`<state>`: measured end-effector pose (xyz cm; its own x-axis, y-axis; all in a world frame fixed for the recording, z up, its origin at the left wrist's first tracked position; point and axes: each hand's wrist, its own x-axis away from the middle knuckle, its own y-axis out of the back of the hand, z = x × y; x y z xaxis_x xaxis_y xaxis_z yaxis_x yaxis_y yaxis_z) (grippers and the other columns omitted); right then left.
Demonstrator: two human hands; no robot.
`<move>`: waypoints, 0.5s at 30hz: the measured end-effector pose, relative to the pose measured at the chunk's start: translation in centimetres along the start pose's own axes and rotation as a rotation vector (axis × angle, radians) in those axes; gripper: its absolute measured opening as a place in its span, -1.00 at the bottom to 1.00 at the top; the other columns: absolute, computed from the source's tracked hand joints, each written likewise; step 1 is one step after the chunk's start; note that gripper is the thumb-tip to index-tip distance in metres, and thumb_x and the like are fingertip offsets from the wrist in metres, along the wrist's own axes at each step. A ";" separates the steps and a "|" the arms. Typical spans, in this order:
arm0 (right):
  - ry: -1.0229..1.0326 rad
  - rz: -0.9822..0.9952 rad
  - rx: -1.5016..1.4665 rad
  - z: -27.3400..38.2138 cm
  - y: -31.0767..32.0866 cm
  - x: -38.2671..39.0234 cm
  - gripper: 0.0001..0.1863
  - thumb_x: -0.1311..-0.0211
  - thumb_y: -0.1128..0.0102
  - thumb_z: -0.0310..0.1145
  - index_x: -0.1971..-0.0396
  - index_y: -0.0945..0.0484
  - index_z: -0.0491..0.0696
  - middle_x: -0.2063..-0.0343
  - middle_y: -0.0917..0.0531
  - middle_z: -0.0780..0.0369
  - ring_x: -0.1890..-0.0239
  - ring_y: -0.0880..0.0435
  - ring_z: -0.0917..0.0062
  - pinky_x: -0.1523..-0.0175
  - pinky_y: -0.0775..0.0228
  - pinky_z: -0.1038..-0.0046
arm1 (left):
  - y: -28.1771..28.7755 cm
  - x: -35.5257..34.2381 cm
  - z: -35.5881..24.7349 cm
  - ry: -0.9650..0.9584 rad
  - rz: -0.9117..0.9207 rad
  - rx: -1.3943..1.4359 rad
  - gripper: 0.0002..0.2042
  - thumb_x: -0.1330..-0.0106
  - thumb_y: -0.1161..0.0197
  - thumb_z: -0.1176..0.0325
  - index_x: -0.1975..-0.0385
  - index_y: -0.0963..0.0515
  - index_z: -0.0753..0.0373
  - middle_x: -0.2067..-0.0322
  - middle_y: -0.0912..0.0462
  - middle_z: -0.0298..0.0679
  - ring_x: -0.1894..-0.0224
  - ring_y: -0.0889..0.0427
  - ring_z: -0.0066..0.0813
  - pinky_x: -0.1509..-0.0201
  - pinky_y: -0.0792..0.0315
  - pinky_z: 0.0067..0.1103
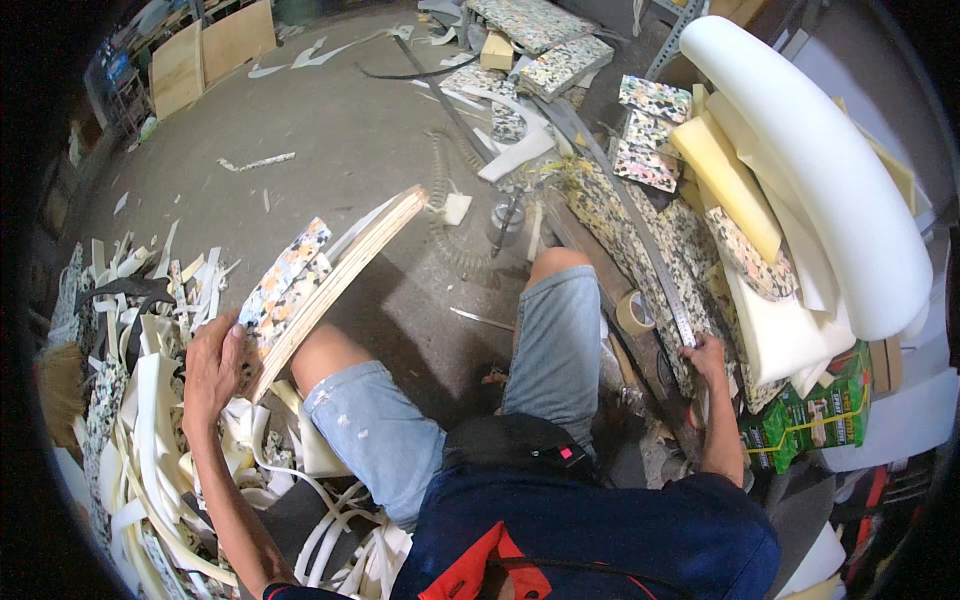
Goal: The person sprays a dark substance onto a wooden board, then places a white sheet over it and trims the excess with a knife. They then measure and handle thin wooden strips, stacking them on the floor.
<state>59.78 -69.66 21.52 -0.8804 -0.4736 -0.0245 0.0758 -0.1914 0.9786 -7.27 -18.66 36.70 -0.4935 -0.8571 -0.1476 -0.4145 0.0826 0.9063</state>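
My left hand (214,366) grips the near end of a wooden frame piece (345,280), which slants up and away over my left thigh. Multicoloured speckled foam (290,275) lies along its left side, under my thumb. On the right, my right hand (708,358) is closed round the near end of a long metal ruler (655,255). The ruler runs away from me across a speckled foam slab (615,205). A roll of tape (634,312) rests beside the slab, near my right knee.
Foam offcuts (150,400) are heaped on my left. To the right stand a large white curved foam piece (810,170), a yellow foam block (725,180) and green packages (820,415). A coiled hose (445,215) and a spray gun (507,215) lie ahead on the floor.
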 end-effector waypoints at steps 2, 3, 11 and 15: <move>-0.104 0.103 -0.241 -0.2 0.4 -0.9 -0.67 0.04 -0.54 -0.36 0.40 -0.56 -0.20 0.54 -0.63 0.14 0.50 -0.69 0.36 0.40 -0.50 0.27 | -0.5 0.3 1.5 -0.011 -0.040 0.015 -0.60 -0.50 -0.03 0.18 -0.11 -0.59 0.33 0.02 -0.66 0.12 -0.06 -0.58 0.12 -0.21 -0.39 -0.21; -0.140 0.183 -0.360 1.1 -0.2 -1.4 -0.70 0.01 -0.52 -0.39 0.41 -0.55 -0.20 0.55 -0.62 0.16 0.56 -0.67 0.39 0.46 -0.48 0.29 | -0.2 0.9 2.1 0.003 -0.027 0.019 -0.60 -0.50 -0.03 0.18 -0.11 -0.59 0.32 0.01 -0.67 0.11 -0.06 -0.59 0.12 -0.22 -0.39 -0.22; 0.062 0.255 -0.988 13.0 7.2 3.5 -0.77 -0.18 -0.39 -0.46 0.45 -0.43 0.03 0.63 -0.44 0.38 0.68 -0.41 0.64 0.59 -0.27 0.54 | 1.5 -1.1 2.6 -0.197 0.049 0.059 -0.61 -0.45 0.03 0.19 0.01 -0.59 0.35 0.08 -0.69 0.12 0.00 -0.64 0.14 -0.17 -0.46 -0.20; 0.054 0.326 -1.023 19.2 7.4 0.5 -0.78 -0.22 -0.38 -0.43 0.41 -0.44 0.06 0.62 -0.44 0.39 0.68 -0.43 0.66 0.62 -0.28 0.61 | 2.2 -0.8 2.3 0.037 0.154 0.138 -0.62 -0.45 0.00 0.25 -0.08 -0.60 0.33 0.01 -0.69 0.09 -0.04 -0.65 0.08 -0.19 -0.49 -0.26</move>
<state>50.91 -54.82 32.67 -0.7269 -0.6644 0.1737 0.6813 -0.6659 0.3040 -9.56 -16.65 37.92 -0.5320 -0.8467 0.0051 -0.4385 0.2806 0.8538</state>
